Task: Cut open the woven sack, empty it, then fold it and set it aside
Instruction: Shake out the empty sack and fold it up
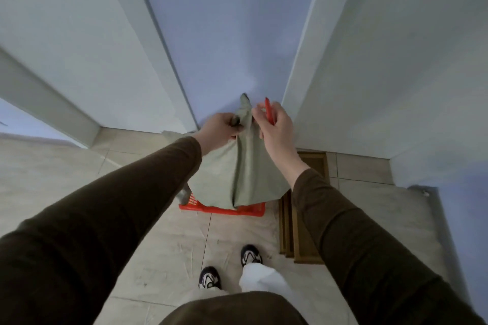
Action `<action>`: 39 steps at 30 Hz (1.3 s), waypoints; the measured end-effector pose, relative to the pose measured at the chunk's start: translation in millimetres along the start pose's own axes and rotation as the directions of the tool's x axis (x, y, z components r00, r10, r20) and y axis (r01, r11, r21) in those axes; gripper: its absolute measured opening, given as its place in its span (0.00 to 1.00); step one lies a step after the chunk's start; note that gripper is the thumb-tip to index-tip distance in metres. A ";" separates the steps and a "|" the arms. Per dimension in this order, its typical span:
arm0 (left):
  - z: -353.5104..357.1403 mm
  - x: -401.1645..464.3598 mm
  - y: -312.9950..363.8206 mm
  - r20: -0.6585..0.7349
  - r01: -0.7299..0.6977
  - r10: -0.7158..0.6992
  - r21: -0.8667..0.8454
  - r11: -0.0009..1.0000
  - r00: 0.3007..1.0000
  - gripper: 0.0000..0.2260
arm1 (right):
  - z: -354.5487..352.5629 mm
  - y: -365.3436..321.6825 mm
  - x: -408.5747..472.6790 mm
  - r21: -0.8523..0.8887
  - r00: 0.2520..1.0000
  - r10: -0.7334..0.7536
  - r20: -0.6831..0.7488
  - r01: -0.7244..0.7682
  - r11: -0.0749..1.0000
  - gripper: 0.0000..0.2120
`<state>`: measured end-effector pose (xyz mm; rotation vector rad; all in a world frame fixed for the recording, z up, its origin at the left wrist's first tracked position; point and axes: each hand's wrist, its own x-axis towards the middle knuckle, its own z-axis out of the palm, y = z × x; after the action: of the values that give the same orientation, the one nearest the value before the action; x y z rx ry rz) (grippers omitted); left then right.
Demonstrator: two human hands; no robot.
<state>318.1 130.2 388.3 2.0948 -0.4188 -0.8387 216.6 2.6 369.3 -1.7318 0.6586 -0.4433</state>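
A: How much room is there?

B: Little. The person stands on a tiled floor [163,258] in a corner, with pale walls [396,60] closing in on the left, ahead and on the right. The open floor lies behind and to the left.

A: Where's the sack?

B: The green sack [237,174] is held up in front of the far wall, bunched at its top, and hangs down over a red basket [224,210] on the floor. Its lower end covers most of the basket, so I can't tell whether they touch.

A: And the hands?

B: The left hand [220,130] has its fingers closed on the sack's top. The right hand [277,126] grips a thin red tool [268,111] just beside the gathered neck; some fingers may also pinch the cloth, but that's blurred.

A: What's in the way?

B: Brown wooden boards [298,219] lie on the floor just right of the basket. The person's shoes [250,256] stand near the basket's near side.

A: Anything unclear?

B: The tool's tip is too small to identify, and the basket's inside is hidden.
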 end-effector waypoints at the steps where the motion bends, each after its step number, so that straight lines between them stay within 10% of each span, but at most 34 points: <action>1: 10.7 -1.1 -3.0 0.020 0.011 -0.010 -0.055 0.998 1.000 0.03 | -9.8 16.1 -1.8 0.014 0.994 0.077 -0.076 -0.076 0.997 0.17; 6: 62.3 -11.7 -6.9 0.073 0.044 -0.022 -0.309 0.950 0.997 0.06 | -60.1 106.9 -24.9 0.168 0.735 0.605 -0.306 -0.583 0.795 0.15; 9: 59.3 -11.4 7.5 0.043 0.022 0.001 -0.521 0.853 0.999 0.07 | -80.1 142.1 -38.4 0.114 0.660 0.713 -0.238 -0.710 0.695 0.22; 12: 30.0 -7.6 20.6 -0.034 -0.039 0.023 -0.577 0.816 0.999 0.07 | -94.0 158.0 -40.7 0.107 0.592 0.664 -0.457 -0.704 0.702 0.29; 13: 16.1 -6.0 22.0 -0.086 -0.054 0.002 -0.608 0.792 0.996 0.08 | -102.5 156.2 -37.6 0.304 0.523 0.704 -0.481 -0.653 0.693 0.34; 16: -33.0 1.7 9.3 -0.230 -0.078 -0.130 -0.718 0.691 0.964 0.09 | -123.8 144.8 -30.0 0.530 0.544 0.788 -0.290 -0.594 0.605 0.47; 19: -69.1 3.4 -19.3 -0.232 -0.034 -0.184 -0.703 0.711 0.955 0.10 | -112.7 118.4 -6.5 0.533 0.660 0.746 -0.088 -0.602 0.595 0.31; 23: -90.5 -0.7 -60.7 -0.267 0.000 -0.268 -0.708 0.706 0.926 0.08 | -72.3 75.2 27.2 0.481 0.733 0.662 -0.158 -0.528 0.700 0.06; 39: -139.2 -56.2 -163.9 -0.317 0.102 -0.459 -0.722 0.685 0.830 0.11 | -21.5 39.4 23.4 0.185 0.878 0.449 -0.164 -0.420 0.889 0.13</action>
<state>374.2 340.3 342.9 1.5752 0.4687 -0.4917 213.7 -35.2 335.7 -1.3562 1.1090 -0.3403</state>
